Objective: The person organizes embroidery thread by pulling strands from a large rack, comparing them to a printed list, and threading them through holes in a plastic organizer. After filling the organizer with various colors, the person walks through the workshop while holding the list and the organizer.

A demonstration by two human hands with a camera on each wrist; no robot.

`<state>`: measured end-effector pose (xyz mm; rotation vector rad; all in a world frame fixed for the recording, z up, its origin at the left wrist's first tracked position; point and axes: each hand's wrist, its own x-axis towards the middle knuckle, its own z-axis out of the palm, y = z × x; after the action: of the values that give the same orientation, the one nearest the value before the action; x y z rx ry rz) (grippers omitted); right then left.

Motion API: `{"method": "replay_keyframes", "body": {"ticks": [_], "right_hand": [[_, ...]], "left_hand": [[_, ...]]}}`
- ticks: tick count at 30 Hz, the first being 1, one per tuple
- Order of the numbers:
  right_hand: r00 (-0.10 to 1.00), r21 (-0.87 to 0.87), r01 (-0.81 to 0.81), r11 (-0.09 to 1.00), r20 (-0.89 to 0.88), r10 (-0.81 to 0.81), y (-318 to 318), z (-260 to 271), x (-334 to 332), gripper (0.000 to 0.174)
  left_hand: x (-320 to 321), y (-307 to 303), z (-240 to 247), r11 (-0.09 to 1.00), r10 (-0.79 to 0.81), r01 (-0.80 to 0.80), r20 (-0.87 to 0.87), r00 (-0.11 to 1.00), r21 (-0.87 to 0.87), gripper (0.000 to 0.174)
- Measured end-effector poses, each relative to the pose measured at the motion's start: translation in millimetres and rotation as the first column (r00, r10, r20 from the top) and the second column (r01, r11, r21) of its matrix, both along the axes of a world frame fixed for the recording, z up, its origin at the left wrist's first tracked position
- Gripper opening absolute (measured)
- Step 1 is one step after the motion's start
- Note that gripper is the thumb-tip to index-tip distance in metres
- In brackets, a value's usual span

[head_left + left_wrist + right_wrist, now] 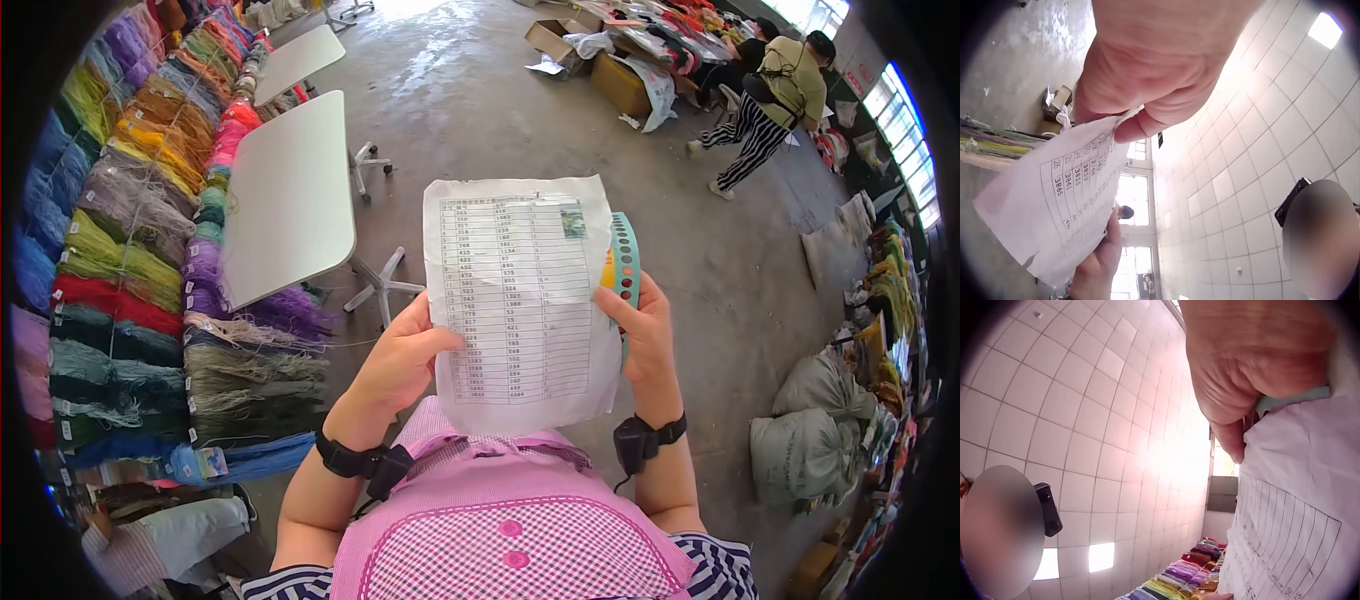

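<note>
A creased white paper sheet (520, 370) printed with a table of numbers is held up in front of the apron. A small picture is printed near its top right corner. My left hand (395, 355) pinches its left edge, thumb on the printed face. On the opposite edge my right hand (650, 330) grips the sheet together with a teal card (624, 235) bearing a row of coloured dots. Most of that card is hidden behind the paper. In the left wrist view the sheet (1041, 187) hangs between both hands, its lower edge slightly torn.
Bundled yarn hanks (120, 260) in many colours line the left side. White wheeled tables (290, 190) stand beside them. Grey-green sacks (800, 440) lie at the right. Cardboard boxes (618, 85) and a person in striped trousers (748, 140) are at the back right.
</note>
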<state>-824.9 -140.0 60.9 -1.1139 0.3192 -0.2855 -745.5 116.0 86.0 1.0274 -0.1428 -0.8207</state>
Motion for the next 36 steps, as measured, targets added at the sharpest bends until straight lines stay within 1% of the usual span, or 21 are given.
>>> {"method": "replay_keyframes", "body": {"ticks": [5, 8, 10, 13, 16, 18, 20, 22, 23, 25, 26, 28, 32, 34, 35, 36], "right_hand": [[1.0, 0.031, 0.02, 0.999, -0.001, -0.02, -14, 0, -8, 0.028], [0.999, 0.032, 0.048, 0.998, 0.008, -0.048, -21, 0, -16, 0.028], [0.997, 0.024, 0.075, 0.997, 0.016, -0.076, -27, 0, -22, 0.027], [0.993, 0.056, 0.118, 0.991, 0.006, -0.119, -33, -2, -34, 0.027], [0.984, 0.065, 0.178, 0.982, 0.003, -0.178, -38, -6, -43, 0.026], [0.971, 0.023, 0.239, 0.971, -0.005, -0.239, -42, -12, -51, 0.025], [0.958, 0.022, 0.287, 0.958, -0.016, -0.286, -46, -11, -62, 0.025], [0.939, 0.019, 0.344, 0.939, -0.026, -0.343, -48, -12, -72, 0.025], [0.925, 0.006, 0.379, 0.925, -0.026, -0.378, -50, -15, -78, 0.025], [0.892, -0.016, 0.451, 0.892, -0.015, -0.452, -53, -14, -90, 0.025], [0.87, -0.038, 0.491, 0.87, -0.026, -0.492, -53, -12, -96, 0.024], [0.825, -0.072, 0.562, 0.824, -0.03, -0.565, -52, -7, -106, 0.024], [0.696, -0.104, 0.709, 0.697, -0.058, -0.716, -45, -6, -130, 0.023], [0.611, -0.114, 0.783, 0.612, -0.052, -0.79, -41, -10, -154, 0.022], [0.575, -0.191, 0.792, 0.58, -0.09, -0.813, -41, -15, -170, 0.021], [0.531, -0.269, 0.795, 0.543, -0.124, -0.838, -40, -17, -187, 0.02]], "left_hand": [[-4, -13, -1, 1.0, -0.018, 0.018, -0.009, 1.0, 0.025, 0.061], [-6, -22, -3, 0.998, -0.059, 0.059, -0.013, 0.998, 0.003, 0.064], [-8, -31, -4, 0.999, -0.051, 0.051, 0.0, 0.999, 0.017, 0.068], [-7, -45, -9, 0.995, -0.099, 0.099, 0.021, 0.995, 0.012, 0.07], [-1, -55, -24, 0.985, -0.171, 0.171, 0.014, 0.985, 0.008, 0.072], [6, -66, -25, 0.972, -0.233, 0.233, 0.015, 0.972, -0.005, 0.072], [11, -79, -26, 0.953, -0.301, 0.301, 0.013, 0.954, -0.019, 0.072], [17, -93, -28, 0.934, -0.356, 0.356, 0.001, 0.934, -0.035, 0.066], [19, -101, -29, 0.919, -0.392, 0.391, 0.005, 0.92, -0.039, 0.066], [25, -120, -28, 0.899, -0.437, 0.436, -0.024, 0.899, -0.033, 0.054], [28, -130, -29, 0.88, -0.475, 0.474, -0.017, 0.88, -0.04, 0.054], [33, -152, -31, 0.847, -0.531, 0.531, -0.006, 0.847, -0.02, 0.045], [30, -192, -28, 0.749, -0.662, 0.663, 0.018, 0.749, -0.008, 0.042], [19, -216, -28, 0.69, -0.72, 0.717, -0.007, 0.694, 0.094, 0.041], [11, -230, -38, 0.647, -0.76, 0.754, 0.013, 0.65, 0.117, 0.039], [-3, -241, -37, 0.613, -0.788, 0.783, 0.002, 0.616, 0.107, 0.038]]}}
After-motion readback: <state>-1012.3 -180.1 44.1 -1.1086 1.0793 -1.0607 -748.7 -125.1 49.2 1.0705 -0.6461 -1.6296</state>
